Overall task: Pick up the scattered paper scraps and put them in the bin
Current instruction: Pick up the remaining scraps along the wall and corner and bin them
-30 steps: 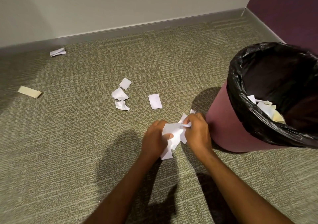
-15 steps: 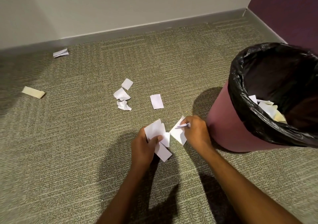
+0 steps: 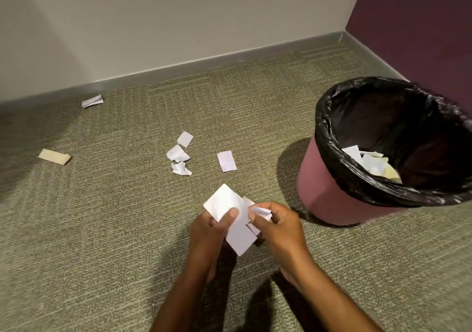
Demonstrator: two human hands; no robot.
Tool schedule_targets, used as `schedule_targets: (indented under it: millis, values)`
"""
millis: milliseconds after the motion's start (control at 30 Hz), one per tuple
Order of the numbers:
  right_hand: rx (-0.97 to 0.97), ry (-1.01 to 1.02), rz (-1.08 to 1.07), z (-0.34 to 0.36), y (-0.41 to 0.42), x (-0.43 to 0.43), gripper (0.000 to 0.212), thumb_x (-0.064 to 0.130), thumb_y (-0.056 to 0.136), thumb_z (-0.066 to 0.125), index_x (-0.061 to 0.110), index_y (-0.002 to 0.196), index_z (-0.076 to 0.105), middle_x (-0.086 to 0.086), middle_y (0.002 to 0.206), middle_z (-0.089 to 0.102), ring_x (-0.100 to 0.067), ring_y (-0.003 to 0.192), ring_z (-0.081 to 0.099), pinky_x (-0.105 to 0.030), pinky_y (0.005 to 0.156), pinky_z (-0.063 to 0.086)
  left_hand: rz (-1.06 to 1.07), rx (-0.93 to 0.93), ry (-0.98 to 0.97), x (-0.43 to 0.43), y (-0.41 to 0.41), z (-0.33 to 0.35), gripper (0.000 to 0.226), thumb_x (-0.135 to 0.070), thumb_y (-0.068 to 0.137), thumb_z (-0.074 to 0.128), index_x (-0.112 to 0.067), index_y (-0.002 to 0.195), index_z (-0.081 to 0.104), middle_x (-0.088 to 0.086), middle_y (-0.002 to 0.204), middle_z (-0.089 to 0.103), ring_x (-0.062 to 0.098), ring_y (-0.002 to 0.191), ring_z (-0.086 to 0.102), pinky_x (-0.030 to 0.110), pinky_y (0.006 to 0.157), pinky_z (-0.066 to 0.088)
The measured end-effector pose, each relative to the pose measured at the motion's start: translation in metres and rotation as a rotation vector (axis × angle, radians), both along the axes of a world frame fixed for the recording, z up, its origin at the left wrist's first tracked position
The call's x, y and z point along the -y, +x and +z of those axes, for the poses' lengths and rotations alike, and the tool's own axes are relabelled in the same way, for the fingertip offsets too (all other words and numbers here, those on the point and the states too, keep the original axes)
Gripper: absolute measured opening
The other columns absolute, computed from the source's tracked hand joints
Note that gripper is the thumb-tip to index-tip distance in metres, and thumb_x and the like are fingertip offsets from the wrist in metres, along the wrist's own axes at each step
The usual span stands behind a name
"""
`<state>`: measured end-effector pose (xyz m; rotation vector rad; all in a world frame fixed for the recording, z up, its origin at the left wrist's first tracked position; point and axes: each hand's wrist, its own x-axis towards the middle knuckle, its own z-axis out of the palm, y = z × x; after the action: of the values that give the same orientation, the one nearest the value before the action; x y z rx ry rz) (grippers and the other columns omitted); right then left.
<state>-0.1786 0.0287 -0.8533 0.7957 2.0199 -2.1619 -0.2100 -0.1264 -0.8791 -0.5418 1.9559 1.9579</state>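
White paper scraps [image 3: 231, 219] sit bunched between your hands just above the carpet [image 3: 102, 229]: your left hand [image 3: 212, 232] pinches the flat sheets under its thumb, your right hand [image 3: 277, 225] clasps a crumpled piece against them. Squeeze the bundle into one tight wad before you lift, so nothing slips out on the way to the bin [image 3: 324, 186] just to your right. Loose scraps [image 3: 178, 154] lie ahead on the floor; take those next.

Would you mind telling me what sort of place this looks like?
Probably an office or similar commercial room, in a corner: patterned carpet, a grey baseboard under plain walls, and a small bin with a black liner.
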Motion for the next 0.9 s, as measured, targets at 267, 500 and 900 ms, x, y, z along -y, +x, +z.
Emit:
schedule_targets:
  millis: [267, 500, 900]
  values:
    - [-0.271, -0.083, -0.045, 0.098, 0.003, 0.002, 0.013, 0.010, 0.095, 0.079, 0.022, 0.098, 0.081, -0.011, 0.088, 0.081, -0.021, 0.076, 0.075, -0.038, 0.065, 0.061, -0.006, -0.275, 0.165, -0.022, -0.003, 0.106, 0.028, -0.027, 0.104, 0.068, -0.009, 0.124, 0.074, 0.016, 0.106, 0.082, 0.037, 0.097, 0.079, 0.048, 0.080, 0.065]
    - [-0.513, 0.087, -0.192, 0.170, -0.005, -0.032, 0.017, 0.006, 0.097, 0.075, 0.022, 0.101, 0.080, -0.001, 0.098, 0.081, -0.028, 0.090, 0.077, -0.050, 0.084, 0.064, -0.191, -0.459, 0.203, -0.063, -0.027, 0.195, 0.028, -0.028, 0.107, 0.065, -0.015, 0.130, 0.068, 0.011, 0.115, 0.081, 0.044, 0.108, 0.076, 0.064, 0.091, 0.060]
    - [-0.434, 0.337, -0.433, 0.194, -0.018, -0.169, 0.019, 0.017, 0.097, 0.069, 0.031, 0.105, 0.080, 0.003, 0.100, 0.082, -0.028, 0.088, 0.081, -0.060, 0.073, 0.066, -0.587, -0.194, 0.074, -0.192, -0.079, 0.240, 0.031, -0.033, 0.109, 0.062, -0.011, 0.130, 0.066, 0.012, 0.105, 0.081, 0.025, 0.080, 0.071, 0.022, 0.045, 0.053]
